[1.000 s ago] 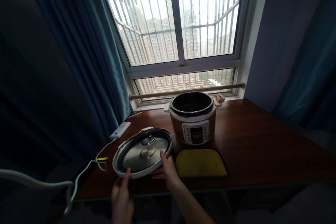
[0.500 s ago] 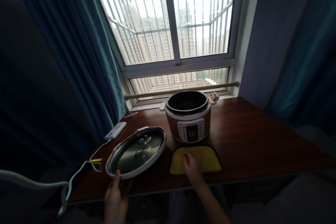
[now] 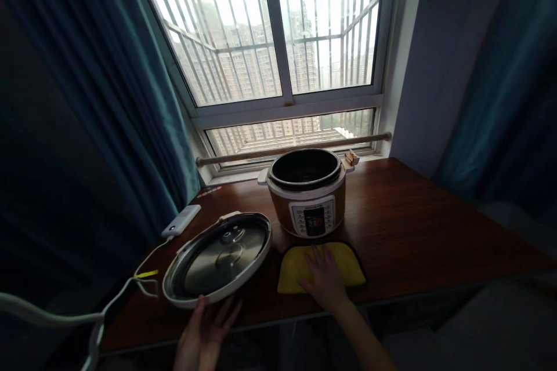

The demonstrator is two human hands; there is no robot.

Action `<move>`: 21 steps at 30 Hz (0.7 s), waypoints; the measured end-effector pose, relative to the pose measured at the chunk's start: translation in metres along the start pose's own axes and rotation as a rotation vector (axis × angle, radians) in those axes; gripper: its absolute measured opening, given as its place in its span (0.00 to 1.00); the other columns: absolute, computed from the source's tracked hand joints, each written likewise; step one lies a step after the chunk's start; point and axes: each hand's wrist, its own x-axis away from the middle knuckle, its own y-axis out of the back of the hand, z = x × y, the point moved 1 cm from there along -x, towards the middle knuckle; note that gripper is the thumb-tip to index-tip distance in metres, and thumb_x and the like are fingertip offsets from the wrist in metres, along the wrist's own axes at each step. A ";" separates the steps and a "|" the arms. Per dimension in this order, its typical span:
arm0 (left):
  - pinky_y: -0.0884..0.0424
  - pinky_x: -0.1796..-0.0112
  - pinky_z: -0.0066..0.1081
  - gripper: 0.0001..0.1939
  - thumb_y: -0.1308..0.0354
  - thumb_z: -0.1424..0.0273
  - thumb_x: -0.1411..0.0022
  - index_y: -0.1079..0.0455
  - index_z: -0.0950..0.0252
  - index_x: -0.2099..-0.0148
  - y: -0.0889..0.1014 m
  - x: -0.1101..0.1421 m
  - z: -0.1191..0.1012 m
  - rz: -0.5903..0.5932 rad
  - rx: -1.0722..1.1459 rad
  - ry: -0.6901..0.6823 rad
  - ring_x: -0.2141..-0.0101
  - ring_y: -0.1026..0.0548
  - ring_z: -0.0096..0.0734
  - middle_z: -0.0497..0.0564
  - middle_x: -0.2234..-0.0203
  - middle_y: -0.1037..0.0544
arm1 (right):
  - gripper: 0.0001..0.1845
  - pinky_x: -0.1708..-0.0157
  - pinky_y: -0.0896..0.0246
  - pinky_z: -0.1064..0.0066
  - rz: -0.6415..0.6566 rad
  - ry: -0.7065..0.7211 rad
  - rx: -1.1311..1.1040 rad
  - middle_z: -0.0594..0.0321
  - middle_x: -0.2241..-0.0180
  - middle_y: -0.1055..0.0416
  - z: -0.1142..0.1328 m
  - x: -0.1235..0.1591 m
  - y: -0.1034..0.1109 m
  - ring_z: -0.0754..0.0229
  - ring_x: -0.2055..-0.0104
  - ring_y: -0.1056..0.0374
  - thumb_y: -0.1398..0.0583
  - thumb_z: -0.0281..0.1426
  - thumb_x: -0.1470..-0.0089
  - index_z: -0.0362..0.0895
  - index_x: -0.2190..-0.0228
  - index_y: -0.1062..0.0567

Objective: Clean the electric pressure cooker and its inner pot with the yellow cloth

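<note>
I observe, by remote view, several finishes. The lid (image 3: 217, 259) shows a smooth, reflective metal face within a white rim (image 3: 243, 282) that I read as plastic. The cooker (image 3: 279, 208) has a smooth brown body with a soft sheen; its handle (image 3: 263, 176) looks like white plastic, and its inner pot (image 3: 304, 167) is dark with a glossy edge. I see matt yellow fabric in the cloth (image 3: 290, 272), dark-edged. The table (image 3: 413, 232) displays reddish-brown, grained wood, faintly glossy. I also distinguish satiny blue textile in the curtain (image 3: 143, 127) and transparent glass in the window (image 3: 326, 58).
</note>
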 end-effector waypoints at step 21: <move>0.31 0.56 0.49 0.07 0.45 0.65 0.42 0.31 0.59 0.61 -0.010 -0.033 0.005 -0.023 -0.089 -0.162 0.62 0.25 0.37 0.47 0.61 0.26 | 0.20 0.39 0.60 0.61 -0.043 -0.042 -0.047 0.64 0.42 0.43 -0.002 -0.006 -0.007 0.53 0.38 0.54 0.48 0.34 0.43 0.49 0.49 0.31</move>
